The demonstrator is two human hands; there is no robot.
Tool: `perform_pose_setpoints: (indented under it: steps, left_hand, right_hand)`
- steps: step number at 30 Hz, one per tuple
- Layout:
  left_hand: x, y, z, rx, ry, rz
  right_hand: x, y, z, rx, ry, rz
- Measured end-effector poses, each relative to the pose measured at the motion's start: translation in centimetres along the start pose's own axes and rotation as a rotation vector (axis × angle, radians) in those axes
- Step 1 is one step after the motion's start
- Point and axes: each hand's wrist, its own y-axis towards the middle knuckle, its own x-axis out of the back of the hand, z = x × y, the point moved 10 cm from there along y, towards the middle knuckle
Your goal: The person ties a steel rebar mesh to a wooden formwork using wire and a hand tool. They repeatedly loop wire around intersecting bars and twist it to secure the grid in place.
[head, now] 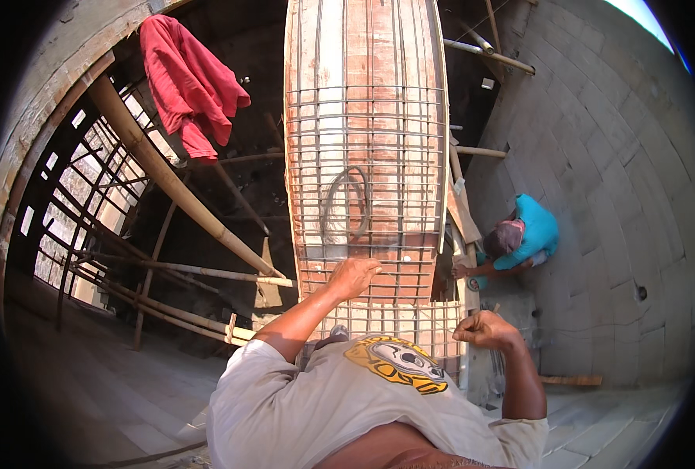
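Before me, a grid of steel rebar (373, 140) runs over a long formwork panel of reddish-brown boards (330, 272). My left hand (356, 278) is over the near part of this grid, its fingers and thumb drawn together. To the right, my right hand (488, 330) hangs near the edge of a lower rebar grid (382, 316), with its fingers curled and thumb pinched in. Whether either hand pinches something thin, such as a wire, is too small to tell. A loop of dark wire or cable (366, 199) lies on the rebar beyond my left hand.
A co-worker in a turquoise shirt (535, 231) crouches lower down at the right, beside a grey block wall (605, 205). Bamboo poles (166, 170) cross a dark drop at the left. A red cloth garment (186, 82) hangs at the upper left.
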Motion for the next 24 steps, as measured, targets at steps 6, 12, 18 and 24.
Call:
perform_pose_setpoints:
  steps: [6, 12, 18, 24]
  left_hand:
    - [-3.6, -2.2, -6.6, -0.284, 0.174, 0.191]
    - [0.9, 2.7, -4.8, -0.234, 0.164, -0.094]
    - [-3.3, 0.4, -8.3, -0.444, 0.239, 0.124]
    - [-3.9, 2.9, -7.0, -0.385, 0.242, 0.085]
  right_hand:
    - [11.6, -2.5, -0.3, -0.051, -0.005, -0.838]
    - [-2.4, 2.0, -1.5, 0.148, 0.291, 0.140]
    - [11.3, -1.1, -5.4, -0.141, 0.163, -0.833]
    - [-7.5, 2.3, -4.6, 0.035, 0.146, 0.293]
